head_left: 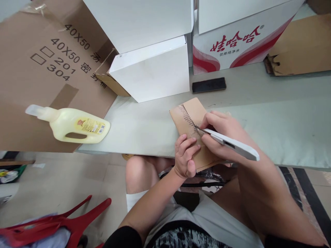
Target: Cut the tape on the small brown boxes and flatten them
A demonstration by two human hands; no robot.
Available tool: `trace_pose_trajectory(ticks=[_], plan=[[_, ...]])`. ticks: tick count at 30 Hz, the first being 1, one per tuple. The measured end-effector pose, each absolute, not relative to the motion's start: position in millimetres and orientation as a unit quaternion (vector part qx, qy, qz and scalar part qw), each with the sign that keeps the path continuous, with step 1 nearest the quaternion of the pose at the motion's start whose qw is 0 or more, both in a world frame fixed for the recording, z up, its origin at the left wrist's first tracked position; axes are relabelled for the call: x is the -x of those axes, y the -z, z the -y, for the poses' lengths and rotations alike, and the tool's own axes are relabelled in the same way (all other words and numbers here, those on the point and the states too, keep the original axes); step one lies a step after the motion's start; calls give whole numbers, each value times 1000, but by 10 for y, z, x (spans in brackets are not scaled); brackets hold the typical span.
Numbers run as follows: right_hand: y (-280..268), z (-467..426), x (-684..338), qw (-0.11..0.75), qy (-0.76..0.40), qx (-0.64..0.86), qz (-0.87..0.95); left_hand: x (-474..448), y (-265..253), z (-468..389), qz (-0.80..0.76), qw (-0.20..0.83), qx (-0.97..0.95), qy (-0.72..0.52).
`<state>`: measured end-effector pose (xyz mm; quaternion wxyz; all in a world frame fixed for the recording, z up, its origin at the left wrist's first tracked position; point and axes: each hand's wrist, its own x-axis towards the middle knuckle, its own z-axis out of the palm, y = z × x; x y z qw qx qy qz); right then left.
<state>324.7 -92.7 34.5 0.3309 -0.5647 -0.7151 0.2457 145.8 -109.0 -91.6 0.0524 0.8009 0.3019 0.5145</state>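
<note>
A small brown cardboard box (193, 107) lies at the table's front edge, tilted, with clear tape and a row of dark jagged marks along its seam. My left hand (185, 153) grips its near left side, the fingers curled over the top face. In my right hand (222, 132) is a white utility knife (235, 145), its handle slanting down to the right. The knife's blade tip touches the cardboard at the lower end of the marks. My right fingers are closed round the front of the knife and partly hide the box's right side.
A black phone (209, 85) lies beyond the box. White boxes (155, 74) and a red-and-white carton (232, 48) stand behind. To the left, a yellow bottle (80, 125) lies against a large carton (31, 86). More cardboard (302, 48) is at right; a red stool (77, 220) is lower left.
</note>
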Motion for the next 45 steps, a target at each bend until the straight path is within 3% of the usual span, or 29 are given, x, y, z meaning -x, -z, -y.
trace_pose_trajectory(ticks=[15, 45], plan=[[-378, 974, -3259, 276, -242, 578, 729, -1472, 923, 1095, -306, 44, -795, -522], [-316, 1019, -3243, 278, -218, 557, 751, -1487, 987, 1084, -302, 51, -785, -538]])
